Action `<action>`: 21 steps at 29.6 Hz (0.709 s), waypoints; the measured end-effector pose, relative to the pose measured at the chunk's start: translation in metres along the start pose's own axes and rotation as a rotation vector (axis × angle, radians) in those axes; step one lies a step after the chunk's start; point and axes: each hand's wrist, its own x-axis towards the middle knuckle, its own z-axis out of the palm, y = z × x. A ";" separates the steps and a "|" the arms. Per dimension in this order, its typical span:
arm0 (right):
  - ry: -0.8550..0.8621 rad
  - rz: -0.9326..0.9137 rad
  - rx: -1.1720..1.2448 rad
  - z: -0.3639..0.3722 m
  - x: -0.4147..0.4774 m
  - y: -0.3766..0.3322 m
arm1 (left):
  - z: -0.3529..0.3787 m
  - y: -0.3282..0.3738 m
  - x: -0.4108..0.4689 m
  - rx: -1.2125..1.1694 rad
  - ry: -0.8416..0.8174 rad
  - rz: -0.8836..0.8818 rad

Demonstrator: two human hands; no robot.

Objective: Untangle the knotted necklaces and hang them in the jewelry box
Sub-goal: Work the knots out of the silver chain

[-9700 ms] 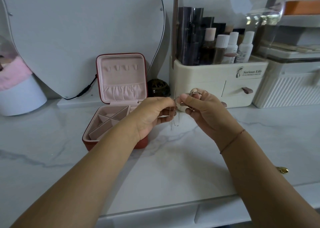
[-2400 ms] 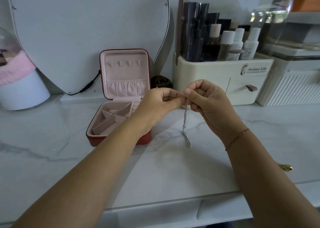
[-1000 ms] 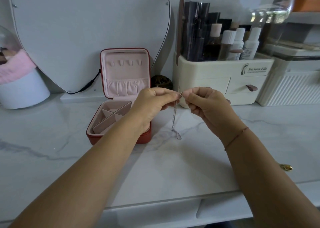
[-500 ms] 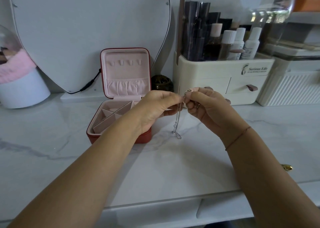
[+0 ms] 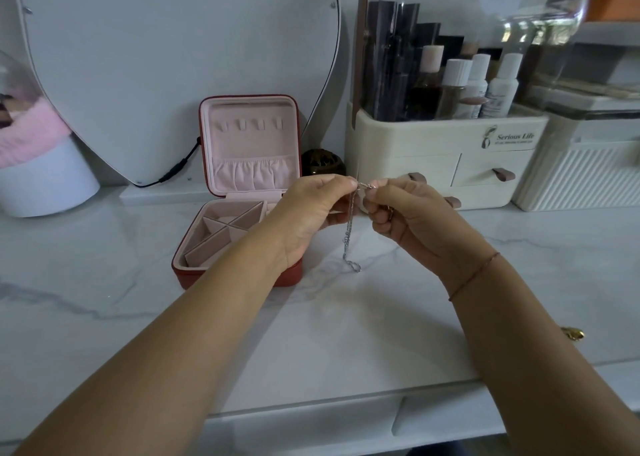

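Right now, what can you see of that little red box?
The box is square, red outside, lined in soft-looking pink. It stands open on the counter, lid upright with four small hooks and a gathered pocket. Dividers split the base into compartments; nothing shows in those visible. Nothing hangs from the hooks. The left hand hides its right side.

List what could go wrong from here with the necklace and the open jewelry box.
1. The left hand and right hand pinch the necklace close together; pulling apart might tighten any knot instead of loosening it.
2. Its loose end dangles low over the counter and may swing and re-tangle, or slip free.
3. The left wrist sits over a corner of the open jewelry box; a sideways sweep could nudge it.
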 end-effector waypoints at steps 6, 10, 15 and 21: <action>0.031 -0.031 0.055 -0.002 -0.001 -0.001 | -0.005 -0.002 0.003 -0.044 -0.028 -0.028; 0.066 -0.068 -0.017 -0.003 0.000 0.001 | -0.005 -0.004 0.002 0.009 -0.062 -0.019; 0.086 -0.075 -0.059 -0.003 0.001 0.001 | -0.005 -0.004 0.001 0.033 -0.054 0.013; 0.115 -0.077 -0.264 0.002 0.000 0.001 | -0.002 -0.003 0.000 0.028 -0.024 0.032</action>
